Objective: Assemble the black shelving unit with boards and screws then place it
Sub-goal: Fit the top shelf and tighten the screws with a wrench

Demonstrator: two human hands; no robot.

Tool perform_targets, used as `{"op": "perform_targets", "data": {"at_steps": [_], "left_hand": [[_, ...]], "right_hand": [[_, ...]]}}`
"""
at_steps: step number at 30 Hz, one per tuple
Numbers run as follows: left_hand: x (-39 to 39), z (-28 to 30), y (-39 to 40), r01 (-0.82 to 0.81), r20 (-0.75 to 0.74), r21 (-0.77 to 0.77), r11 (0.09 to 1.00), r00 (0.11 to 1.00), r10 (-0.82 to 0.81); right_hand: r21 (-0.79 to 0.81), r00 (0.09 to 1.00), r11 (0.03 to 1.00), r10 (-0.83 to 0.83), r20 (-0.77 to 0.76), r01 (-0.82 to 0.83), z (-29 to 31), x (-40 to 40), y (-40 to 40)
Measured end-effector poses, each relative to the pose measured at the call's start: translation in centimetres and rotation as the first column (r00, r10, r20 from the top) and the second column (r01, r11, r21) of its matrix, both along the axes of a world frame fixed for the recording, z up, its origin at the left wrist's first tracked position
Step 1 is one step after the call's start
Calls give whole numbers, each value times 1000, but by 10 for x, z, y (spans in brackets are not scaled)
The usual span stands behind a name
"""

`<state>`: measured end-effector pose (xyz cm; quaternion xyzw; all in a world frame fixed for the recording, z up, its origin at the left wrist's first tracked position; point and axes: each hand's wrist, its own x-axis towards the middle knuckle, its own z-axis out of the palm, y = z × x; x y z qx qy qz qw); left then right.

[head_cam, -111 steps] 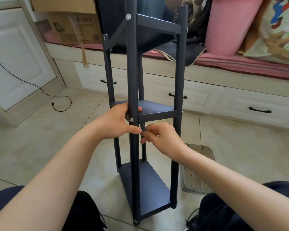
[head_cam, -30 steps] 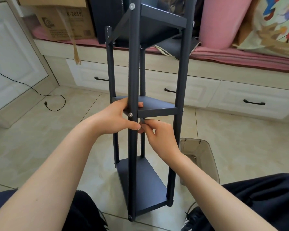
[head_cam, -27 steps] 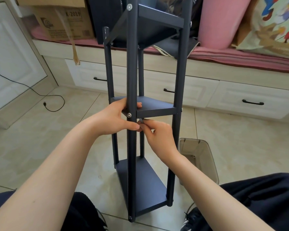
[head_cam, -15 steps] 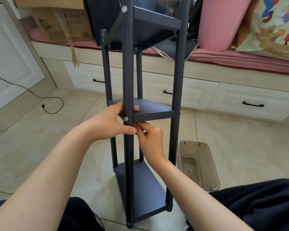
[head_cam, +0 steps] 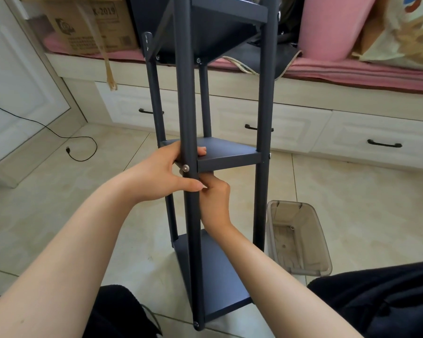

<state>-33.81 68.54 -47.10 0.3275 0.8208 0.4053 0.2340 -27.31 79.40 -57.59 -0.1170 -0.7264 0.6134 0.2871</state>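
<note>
A black shelving unit (head_cam: 263, 118) is seen standing upright on the tiled floor (head_cam: 352, 203), just in front of the seated person, with four round posts and three boards fitted between them. The nearest post (head_cam: 187, 106) is gripped by the left hand (head_cam: 161, 176) at the level of the middle board (head_cam: 226, 152): the fingers are wrapped round behind the post, one fingertip showing on top of the board, and the thumb is laid across the front of the post. A silver screw (head_cam: 186, 168) is set in the post at the board's corner, just above that thumb. The right hand (head_cam: 215, 198) is held directly under the middle board, right behind the post, its fingers curled and its fingertips brought together against the left thumb (whatever is pinched there is hidden, so it cannot be told). The bottom board (head_cam: 217, 276) is reached across by the right forearm.

A clear plastic bin (head_cam: 300, 237) is placed on the floor just right of the unit. Behind it, white drawers (head_cam: 376, 142) are built under a bench covered with a pink cushion (head_cam: 352, 74). A cardboard box (head_cam: 91, 25) is set on the bench at the left, and a black cable (head_cam: 83, 142) is trailed over the tiles.
</note>
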Motion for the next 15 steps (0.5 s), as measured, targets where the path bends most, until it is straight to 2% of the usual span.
{"op": "perform_targets", "data": {"at_steps": [6, 11, 15], "left_hand": [[0, 1, 0, 9, -9, -12, 1000, 1000, -9], [2, 2, 1, 6, -21, -24, 1000, 1000, -7], [5, 1, 1, 4, -33, -36, 999, 999, -6]], "right_hand": [[77, 997, 994, -73, 11, 72, 2, 15, 8], [96, 982, 995, -23, 189, 5, 9, 33, 20], [235, 973, 972, -31, 229, -24, 20, 45, 23]]}}
